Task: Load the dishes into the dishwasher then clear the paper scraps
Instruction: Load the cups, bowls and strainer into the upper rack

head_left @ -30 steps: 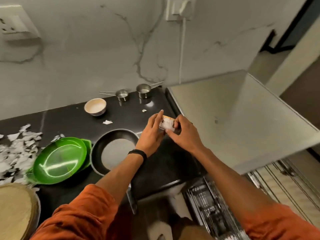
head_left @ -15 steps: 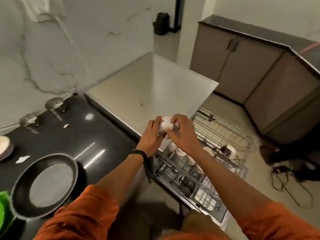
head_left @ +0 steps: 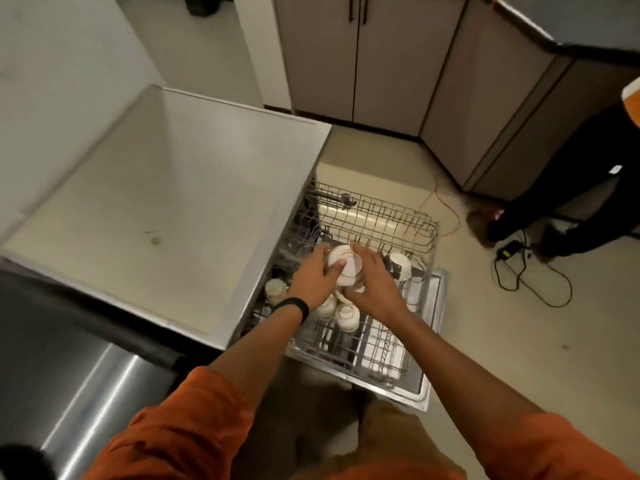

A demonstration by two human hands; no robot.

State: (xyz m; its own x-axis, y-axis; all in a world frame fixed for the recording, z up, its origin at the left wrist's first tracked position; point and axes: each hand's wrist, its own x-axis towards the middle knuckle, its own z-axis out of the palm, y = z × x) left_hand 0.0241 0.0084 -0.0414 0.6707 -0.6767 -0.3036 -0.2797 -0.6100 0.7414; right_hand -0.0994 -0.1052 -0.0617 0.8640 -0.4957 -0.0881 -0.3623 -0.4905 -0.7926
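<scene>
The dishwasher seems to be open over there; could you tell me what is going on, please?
A person in orange sleeves is loading it. The left hand and the right hand together hold a small white cup, bottom up, just above the pulled-out dishwasher rack. Several other white cups already sit upturned in that rack. The held cup does not appear to be set down yet.
</scene>
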